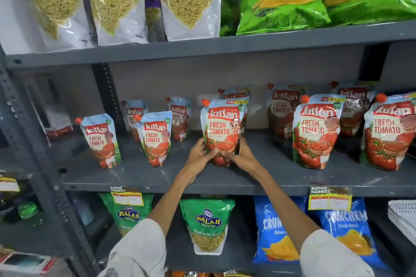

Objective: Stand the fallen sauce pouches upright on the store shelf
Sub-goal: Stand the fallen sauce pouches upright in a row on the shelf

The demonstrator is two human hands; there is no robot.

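Note:
A tomato ketchup pouch (pixel 224 128) with an orange cap stands upright in the middle of the grey middle shelf (pixel 225 181). My left hand (pixel 200 153) grips its lower left edge and my right hand (pixel 242 154) its lower right edge. Two smaller ketchup pouches (pixel 100 139) (pixel 155 138) stand upright to its left, with two more behind them. Two large pouches (pixel 315 132) (pixel 389 132) stand to the right, others behind. Another pouch (pixel 236 92) stands right behind the held one.
Purple snack bags (pixel 189 0) and green chip bags (pixel 279 0) fill the shelf above. Below hang yellow price tags (pixel 329 200), with green snack bags (pixel 207 225) and blue chip bags (pixel 276 231). A grey perforated upright (pixel 29 137) stands at the left.

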